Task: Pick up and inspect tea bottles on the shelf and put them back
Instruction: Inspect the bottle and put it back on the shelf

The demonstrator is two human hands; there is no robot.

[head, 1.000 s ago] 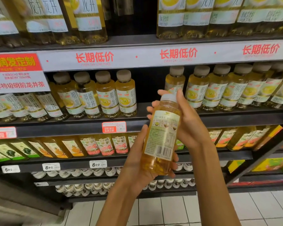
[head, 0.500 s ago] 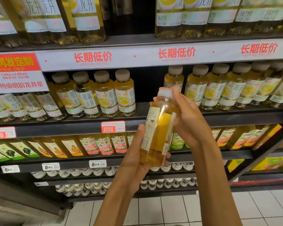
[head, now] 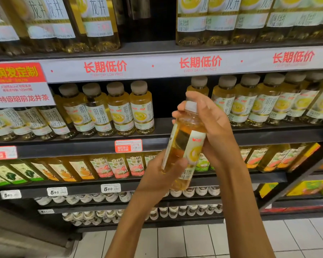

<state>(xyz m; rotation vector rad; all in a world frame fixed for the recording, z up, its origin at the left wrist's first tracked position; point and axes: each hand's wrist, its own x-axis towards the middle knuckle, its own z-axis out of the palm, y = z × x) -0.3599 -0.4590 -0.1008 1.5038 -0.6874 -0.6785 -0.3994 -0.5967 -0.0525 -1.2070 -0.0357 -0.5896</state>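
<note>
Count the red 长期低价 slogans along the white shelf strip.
3 slogans: one left, one centre, one right, all on the white strip. More may lie outside the frame.

Tea bottle [head: 185,146]: clear plastic, amber liquid, white cap, white-yellow label. Tilted, cap up, off the shelf [head: 268,135]. Capped.

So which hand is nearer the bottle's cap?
Right. The right hand grips the bottle at its top, fingers around the white cap. The left hand holds the lower body, near the base.
</note>
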